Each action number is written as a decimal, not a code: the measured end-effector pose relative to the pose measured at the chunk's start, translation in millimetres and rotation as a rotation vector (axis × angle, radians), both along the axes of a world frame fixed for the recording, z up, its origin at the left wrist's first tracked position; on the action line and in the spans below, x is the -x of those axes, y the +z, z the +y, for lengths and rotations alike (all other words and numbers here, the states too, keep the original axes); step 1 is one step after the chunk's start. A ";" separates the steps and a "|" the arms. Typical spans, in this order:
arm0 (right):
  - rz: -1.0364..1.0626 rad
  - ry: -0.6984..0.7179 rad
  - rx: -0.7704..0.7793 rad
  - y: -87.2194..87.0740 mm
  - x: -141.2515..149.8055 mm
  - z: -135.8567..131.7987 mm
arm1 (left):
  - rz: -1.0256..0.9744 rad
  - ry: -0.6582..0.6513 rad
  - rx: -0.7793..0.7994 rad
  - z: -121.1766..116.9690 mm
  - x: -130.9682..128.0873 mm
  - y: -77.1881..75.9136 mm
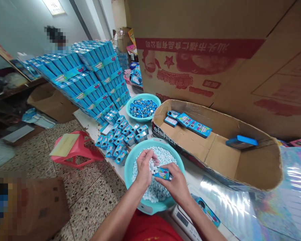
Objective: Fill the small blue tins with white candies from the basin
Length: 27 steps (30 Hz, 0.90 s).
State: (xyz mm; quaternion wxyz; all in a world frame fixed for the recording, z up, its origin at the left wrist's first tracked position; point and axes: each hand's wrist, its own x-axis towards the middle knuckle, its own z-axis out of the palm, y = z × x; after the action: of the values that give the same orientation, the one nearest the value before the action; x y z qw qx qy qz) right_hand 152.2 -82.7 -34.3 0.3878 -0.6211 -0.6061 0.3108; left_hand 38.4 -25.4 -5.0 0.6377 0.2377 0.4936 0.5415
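The candy box (162, 173) is located above the turquoise basin (128, 172), over the bed of white candies (154, 195). The basin rests on the table (189, 172).

State of the hands: the right hand (175, 182) pinches the candy box by its right-hand end, thumb and fingers on opposing sides. The left hand (144, 169) is curled into a cup, with several white candies between fingers and palm, just beside the box's other end.

Handling: the candy box is judged light, with stiff but thin walls that are likely to dent under a hard squeeze. Its printed faces look smooth and may slip if gripped loosely. Take hold of the two long side walls near the end away from the cupped hand; apply light, even pressure. The white candies are small and probably hard, and are liable to roll.

Orientation: the long axis runs from hand to hand across the basin, close to level in the view and dipping slightly toward the right hand. The left-hand end points at the cupped hand. The printed face is turned toward the camera. Whether the left-hand end is open cannot be determined.
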 end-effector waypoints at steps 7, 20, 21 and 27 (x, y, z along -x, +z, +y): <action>-0.005 0.010 0.006 2.9 -2.2 -1.0 | 0.006 -0.005 -0.013 -1.6 -2.4 1.0; 0.041 -0.004 -0.014 8.7 -1.5 -2.3 | 0.071 -0.025 -0.073 -7.4 -3.8 11.6; 0.043 -0.010 -0.022 8.6 -1.7 -2.0 | 0.059 -0.034 -0.088 -6.9 -3.9 10.8; 0.073 -0.037 -0.001 -4.7 -1.1 4.9 | 0.022 -0.075 -0.033 -4.1 -9.3 2.6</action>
State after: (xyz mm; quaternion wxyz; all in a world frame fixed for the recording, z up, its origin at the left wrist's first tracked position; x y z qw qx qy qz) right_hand 153.3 -77.8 -39.0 0.4156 -0.6202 -0.5800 0.3260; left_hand 47.7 -29.5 -2.4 0.6482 0.2726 0.4821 0.5227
